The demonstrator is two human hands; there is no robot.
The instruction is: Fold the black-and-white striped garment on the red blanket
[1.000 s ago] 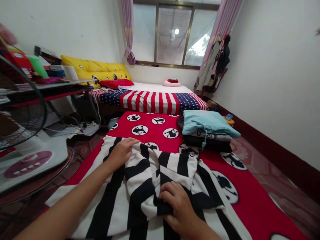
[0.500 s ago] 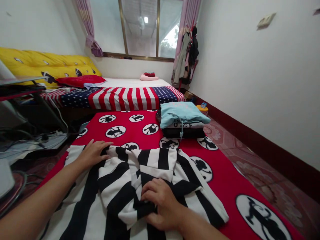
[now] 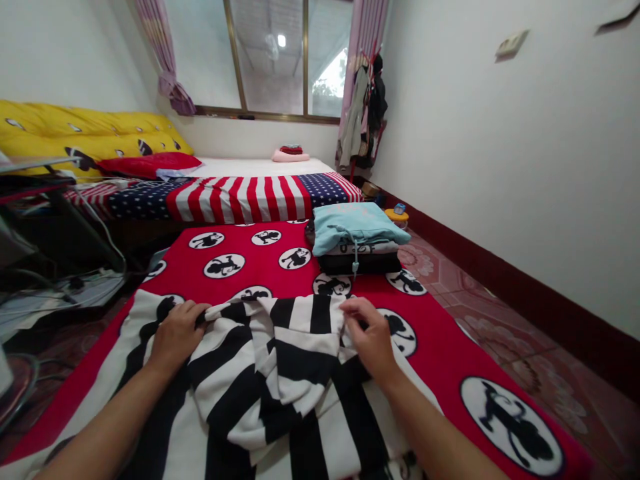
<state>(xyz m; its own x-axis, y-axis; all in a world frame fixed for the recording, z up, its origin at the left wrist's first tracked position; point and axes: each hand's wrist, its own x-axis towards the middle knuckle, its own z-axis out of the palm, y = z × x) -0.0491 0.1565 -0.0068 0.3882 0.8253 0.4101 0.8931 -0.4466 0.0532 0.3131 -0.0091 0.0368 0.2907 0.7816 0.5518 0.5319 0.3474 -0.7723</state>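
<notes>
A black-and-white striped garment (image 3: 280, 373) lies rumpled on a red blanket (image 3: 250, 257) printed with black cartoon figures in white circles. My left hand (image 3: 176, 332) grips the garment's far left edge, fingers curled over the cloth. At the far right corner of the same edge, my right hand (image 3: 369, 337) pinches the fabric. Both forearms reach in from the bottom of the view.
A stack of folded clothes (image 3: 357, 243) topped by a light blue piece sits beyond the garment on the right. Behind it lies a mattress with a stars-and-stripes cover (image 3: 235, 197). Yellow cushions (image 3: 90, 130) line the left wall; cables (image 3: 65, 283) clutter the floor at left.
My right hand left the garment's middle and moved up and right to its far edge. My left hand slid slightly nearer along the left edge. The view turned right.
</notes>
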